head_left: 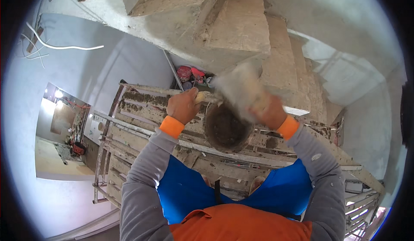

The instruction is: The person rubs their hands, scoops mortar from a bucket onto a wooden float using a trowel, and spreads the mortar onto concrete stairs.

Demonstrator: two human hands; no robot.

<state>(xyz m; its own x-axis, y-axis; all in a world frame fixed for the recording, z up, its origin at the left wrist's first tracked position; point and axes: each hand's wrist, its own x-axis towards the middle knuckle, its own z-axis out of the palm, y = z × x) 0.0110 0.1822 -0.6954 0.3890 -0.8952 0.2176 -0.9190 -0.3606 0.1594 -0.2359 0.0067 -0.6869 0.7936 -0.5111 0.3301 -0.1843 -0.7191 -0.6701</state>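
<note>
My left hand (pixel 180 106) is closed on the light wooden handle of a tool (pixel 199 97), probably a trowel, held over the left rim of a bucket. My right hand (pixel 269 114) grips a pale, flat, rectangular tool (pixel 239 88), smeared by motion, held tilted above the bucket's right side. The round bucket (pixel 226 129) stands on the dirty slatted platform between my forearms, with dark grey-brown material inside, partly hidden by the flat tool.
Rough concrete stair steps (pixel 235 21) rise overhead and to the right. Loose white cables (pixel 77 47) hang from the left wall. Red and pink items (pixel 185 73) lie behind the platform (pixel 129 150), whose railing bars (pixel 358 206) show at lower right. An opening (pixel 56 124) at left shows another room.
</note>
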